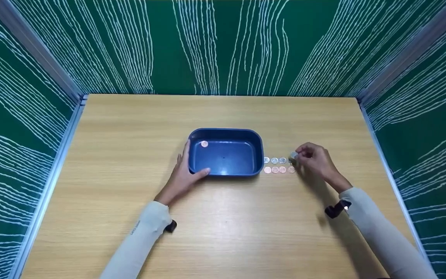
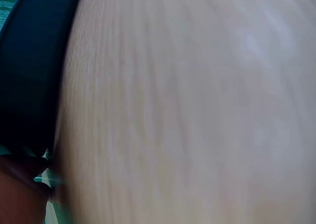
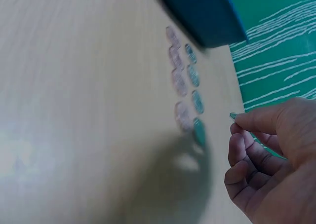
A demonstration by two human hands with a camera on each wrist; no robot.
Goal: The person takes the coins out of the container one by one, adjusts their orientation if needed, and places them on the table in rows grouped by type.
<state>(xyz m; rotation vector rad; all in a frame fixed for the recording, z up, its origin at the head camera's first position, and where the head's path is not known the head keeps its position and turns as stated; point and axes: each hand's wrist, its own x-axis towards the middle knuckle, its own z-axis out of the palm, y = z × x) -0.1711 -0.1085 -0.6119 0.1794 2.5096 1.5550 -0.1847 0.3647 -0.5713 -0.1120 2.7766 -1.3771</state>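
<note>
The right hand (image 1: pixel 316 159) has its fingertips (image 3: pixel 236 119) curled in a pinch on 1 silver coin (image 1: pixel 293 155) at the right end of the far row. By the look of it the step in hand is lifting that coin off the table (image 1: pixel 130 128). The next move would call for a firm pinch and a clean lift that leaves the neighbours alone.

The coin sits right at the fingertips, touching them. Left of it run 2 short rows of coins (image 1: pixel 278 165), silver far and copper near, just beside the blue tray (image 1: pixel 259 155). 1 copper coin (image 1: pixel 204 144) lies in the tray's far-left corner. The left hand (image 1: pixel 184 174) grips the tray's near-left corner, thumb curled over the rim.
</note>
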